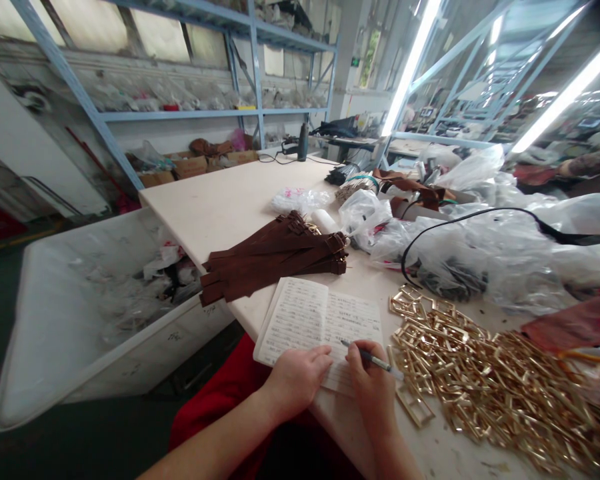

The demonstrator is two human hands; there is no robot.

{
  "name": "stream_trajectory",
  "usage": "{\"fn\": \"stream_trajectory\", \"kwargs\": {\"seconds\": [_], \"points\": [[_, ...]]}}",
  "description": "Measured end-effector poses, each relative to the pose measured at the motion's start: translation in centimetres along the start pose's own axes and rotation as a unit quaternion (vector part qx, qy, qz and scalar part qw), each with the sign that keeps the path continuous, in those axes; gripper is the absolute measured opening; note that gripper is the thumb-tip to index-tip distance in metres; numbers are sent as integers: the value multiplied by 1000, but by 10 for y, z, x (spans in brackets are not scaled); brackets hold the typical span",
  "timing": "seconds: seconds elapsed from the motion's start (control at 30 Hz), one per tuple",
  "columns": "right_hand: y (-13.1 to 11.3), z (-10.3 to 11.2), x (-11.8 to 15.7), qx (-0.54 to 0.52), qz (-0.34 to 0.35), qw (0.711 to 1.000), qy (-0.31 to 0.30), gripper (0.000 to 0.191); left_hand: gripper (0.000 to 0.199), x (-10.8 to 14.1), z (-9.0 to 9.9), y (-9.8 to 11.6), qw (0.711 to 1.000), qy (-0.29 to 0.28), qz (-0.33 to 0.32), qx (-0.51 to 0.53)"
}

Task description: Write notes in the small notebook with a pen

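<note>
An open notebook [300,317] with handwritten lines lies at the table's near edge. My left hand [300,377] rests on its lower left page, fingers laid over the paper and holding nothing. Over the right page, my right hand [373,380] grips a pen [376,360], its tip close to the writing. Just beyond the notebook is a stack of dark brown straps [275,257], some jutting past the table's left edge. A large heap of gold-coloured metal buckle frames [490,380] spreads to the right of my right hand.
Clear plastic bags [480,247] crowd the right of the table [200,200], with a black strap [460,217] across them. A white bin [95,313] holding scraps stands left. Blue shelving [180,115] runs along the wall. A dark upright tool [303,142] with a cord stands at the far end.
</note>
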State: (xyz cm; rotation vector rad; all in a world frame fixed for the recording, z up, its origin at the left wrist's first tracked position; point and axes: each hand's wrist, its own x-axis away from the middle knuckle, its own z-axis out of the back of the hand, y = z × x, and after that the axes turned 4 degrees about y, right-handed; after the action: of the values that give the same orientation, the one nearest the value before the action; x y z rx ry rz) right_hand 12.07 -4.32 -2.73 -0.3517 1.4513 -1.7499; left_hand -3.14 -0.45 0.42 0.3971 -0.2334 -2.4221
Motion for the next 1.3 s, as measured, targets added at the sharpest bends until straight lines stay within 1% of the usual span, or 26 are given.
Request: {"fn": "stream_trajectory", "kwargs": {"seconds": [0.13,0.3,0.63,1.0,1.3], "points": [[-3,2,0,-10,-9,1000,-12,22,22,0,-1,0,1000,2,1,-1],[-2,1,-1,-2,3,1000,-1,23,22,0,-1,0,1000,-3,-1,-5],[0,1,-1,-1,-3,1000,-15,21,21,0,-2,-1,1000,3,-2,-11],[0,2,-1,17,8,1000,-3,22,21,-1,-3,-2,1000,4,-5,-10],[0,1,-1,2,13,1000,4,23,21,0,-4,-2,1000,4,-5,-13]]}}
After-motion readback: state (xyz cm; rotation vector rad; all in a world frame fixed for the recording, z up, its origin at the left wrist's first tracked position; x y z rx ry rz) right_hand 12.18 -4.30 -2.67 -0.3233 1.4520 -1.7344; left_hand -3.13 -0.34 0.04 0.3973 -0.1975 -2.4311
